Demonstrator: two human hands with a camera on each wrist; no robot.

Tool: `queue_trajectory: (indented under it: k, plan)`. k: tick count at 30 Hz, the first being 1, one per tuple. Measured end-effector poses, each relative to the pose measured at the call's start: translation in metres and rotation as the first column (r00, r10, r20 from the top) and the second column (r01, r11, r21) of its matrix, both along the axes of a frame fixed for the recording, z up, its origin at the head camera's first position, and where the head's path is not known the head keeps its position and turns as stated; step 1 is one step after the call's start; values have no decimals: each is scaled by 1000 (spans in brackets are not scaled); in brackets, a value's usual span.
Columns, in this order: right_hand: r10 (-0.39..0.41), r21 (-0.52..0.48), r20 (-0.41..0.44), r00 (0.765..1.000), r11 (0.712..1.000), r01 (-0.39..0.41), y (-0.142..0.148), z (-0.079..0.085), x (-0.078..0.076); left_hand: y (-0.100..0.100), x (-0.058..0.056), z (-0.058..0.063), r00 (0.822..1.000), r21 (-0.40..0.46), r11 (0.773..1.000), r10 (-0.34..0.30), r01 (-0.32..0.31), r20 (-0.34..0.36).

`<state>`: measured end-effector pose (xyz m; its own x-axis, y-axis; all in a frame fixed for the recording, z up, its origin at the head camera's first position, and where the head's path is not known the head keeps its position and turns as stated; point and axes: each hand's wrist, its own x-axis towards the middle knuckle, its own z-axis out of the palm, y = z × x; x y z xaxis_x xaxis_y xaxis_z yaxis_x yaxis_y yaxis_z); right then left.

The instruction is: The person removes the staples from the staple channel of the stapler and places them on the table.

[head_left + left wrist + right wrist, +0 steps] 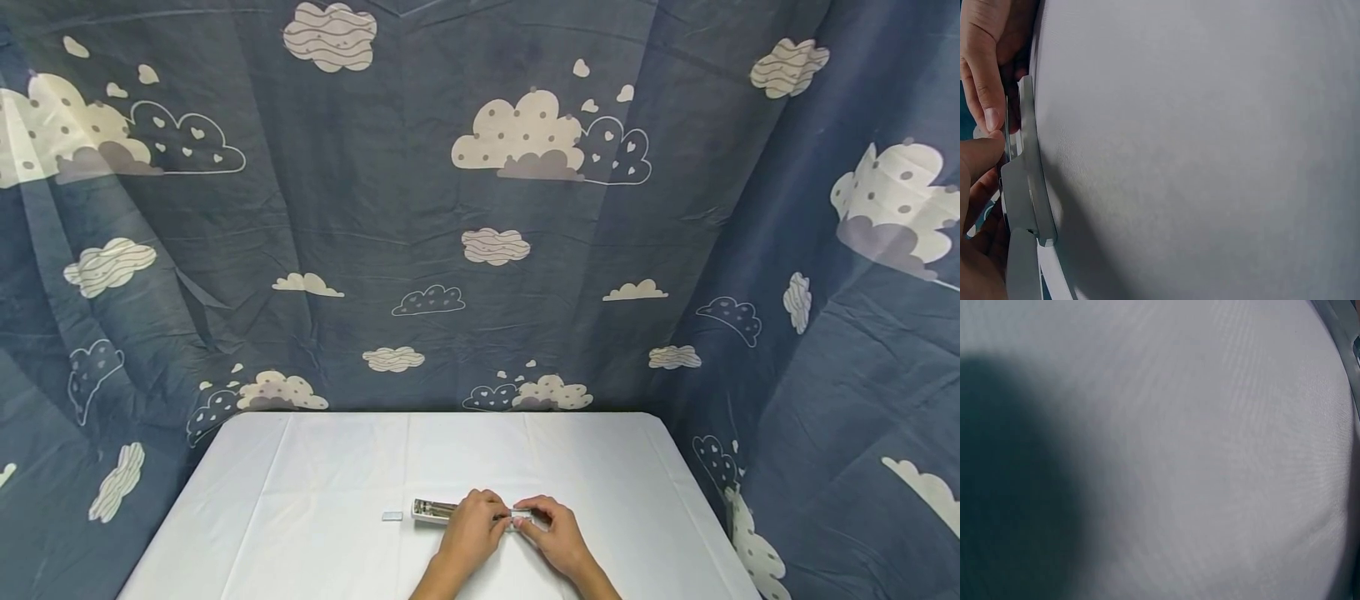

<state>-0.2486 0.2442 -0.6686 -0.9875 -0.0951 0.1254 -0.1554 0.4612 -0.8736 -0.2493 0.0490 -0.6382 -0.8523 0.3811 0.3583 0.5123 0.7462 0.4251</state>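
Note:
An opened-out grey stapler [433, 511] lies across the white table in the head view, its metal inner part showing at the left end. Over its middle, my left hand [474, 525] grips it with bent fingers. My right hand [553, 533] holds the right end between thumb and forefinger. In the left wrist view, the fingertips of both hands meet at a thin metal edge of the stapler [1022, 194]; fingers hide much of it. The right wrist view catches only a grey edge of the stapler [1341, 331]. Left of it lies a small staple strip [392, 517].
The white-covered table [322, 467] has rounded far corners. A dark blue curtain [420, 192] with a cloud print hangs behind the table and along both sides. A broad shadow falls on the cloth in the right wrist view.

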Motion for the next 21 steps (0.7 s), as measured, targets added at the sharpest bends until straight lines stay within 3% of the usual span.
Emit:
queue_trajectory:
  k: [6, 21]
  plan:
    - [-5, -7, 29, 1000, 1000, 5, 0, 3, 4, 0, 4, 1, 999, 29, 1000, -2, 1, 39]
    - [1, -8, 29, 1000, 1000, -1, 0, 3, 8, 4, 7, 1, 998, 141, 988, 56, -58, 18]
